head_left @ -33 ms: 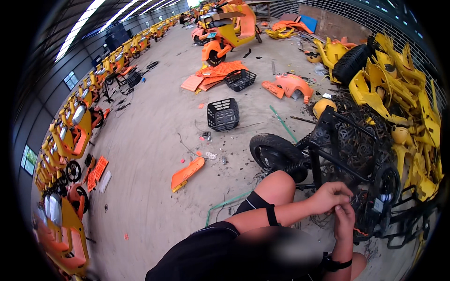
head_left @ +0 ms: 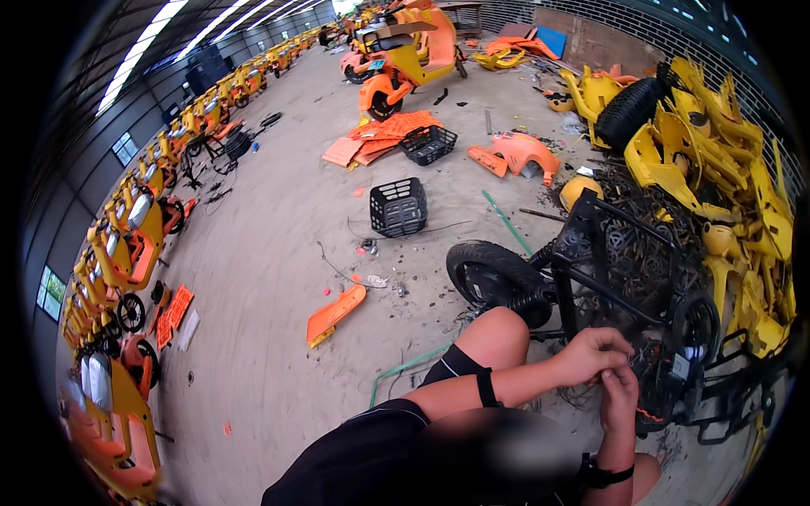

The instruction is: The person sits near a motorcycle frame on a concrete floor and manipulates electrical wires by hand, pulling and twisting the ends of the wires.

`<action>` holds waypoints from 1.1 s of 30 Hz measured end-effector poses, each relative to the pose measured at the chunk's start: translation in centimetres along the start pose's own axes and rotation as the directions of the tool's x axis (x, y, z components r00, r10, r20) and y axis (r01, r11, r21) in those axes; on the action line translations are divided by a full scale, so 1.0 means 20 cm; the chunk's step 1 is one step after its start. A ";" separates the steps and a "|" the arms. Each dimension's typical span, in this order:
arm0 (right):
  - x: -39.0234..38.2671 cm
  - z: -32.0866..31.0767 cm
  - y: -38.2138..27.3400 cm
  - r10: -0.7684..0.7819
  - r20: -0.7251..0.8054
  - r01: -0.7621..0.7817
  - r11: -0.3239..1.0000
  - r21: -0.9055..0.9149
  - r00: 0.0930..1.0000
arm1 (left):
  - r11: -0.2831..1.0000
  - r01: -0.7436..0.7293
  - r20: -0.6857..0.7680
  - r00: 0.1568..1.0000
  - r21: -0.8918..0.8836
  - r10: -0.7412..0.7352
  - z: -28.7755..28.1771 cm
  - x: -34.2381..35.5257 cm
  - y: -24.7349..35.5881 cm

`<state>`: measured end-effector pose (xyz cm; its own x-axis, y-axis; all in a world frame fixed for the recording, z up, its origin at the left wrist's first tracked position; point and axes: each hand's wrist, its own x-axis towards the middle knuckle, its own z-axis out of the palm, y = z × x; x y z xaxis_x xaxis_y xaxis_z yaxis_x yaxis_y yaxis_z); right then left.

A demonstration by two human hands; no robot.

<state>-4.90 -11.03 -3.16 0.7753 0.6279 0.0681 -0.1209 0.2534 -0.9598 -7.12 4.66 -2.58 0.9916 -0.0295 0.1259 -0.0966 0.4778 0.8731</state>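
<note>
My left hand (head_left: 593, 354) and my right hand (head_left: 621, 390) meet at the fingertips, both in a pinch, beside the bare black scooter frame (head_left: 567, 287). Whatever lies between the fingers is too small to make out. Thin wires (head_left: 580, 396) hang in a tangle just under my left hand. A short orange wire (head_left: 648, 416) sticks out past my right hand, close to the dark parts of the frame. A black wheel with a tyre (head_left: 485, 274) is attached to the frame, left of my hands and beyond my knee.
Yellow body panels (head_left: 675, 160) and dark metal parts (head_left: 629, 244) are heaped at the right. Ahead lie a black basket (head_left: 398, 207), an orange panel (head_left: 336, 314) and a green strip (head_left: 506, 221). An orange and yellow scooter (head_left: 413, 63) stands farther off; rows of scooters (head_left: 126, 236) line the left.
</note>
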 end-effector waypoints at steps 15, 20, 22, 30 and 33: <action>-0.09 -0.05 -0.10 -0.001 -0.047 0.000 0.999 -0.040 0.999 | 0.998 0.042 -0.019 0.999 -0.049 -0.043 0.13 0.00 0.00; -0.10 -0.07 -0.10 0.010 -0.100 -0.014 0.999 -0.039 0.995 | 0.997 0.046 0.038 0.998 -0.066 -0.044 0.12 0.01 -0.02; -0.10 -0.07 -0.09 0.003 -0.109 -0.006 1.000 -0.022 0.994 | 0.994 0.045 0.070 0.997 -0.096 -0.038 0.11 0.01 -0.03; -0.09 -0.04 -0.12 0.023 -0.051 -0.026 0.998 -0.055 0.998 | 0.993 -0.108 0.028 0.994 0.043 0.107 0.10 0.00 -0.07; -0.09 -0.02 -0.13 0.020 -0.044 -0.023 0.998 -0.059 0.999 | 0.988 -0.144 0.010 0.990 0.052 0.144 0.10 0.00 -0.08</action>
<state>-5.68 -13.05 -0.81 0.7994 0.5997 0.0363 -0.1017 0.1946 -0.9756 -7.12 2.26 -3.00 0.9664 0.0307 0.2550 -0.2430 0.4312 0.8689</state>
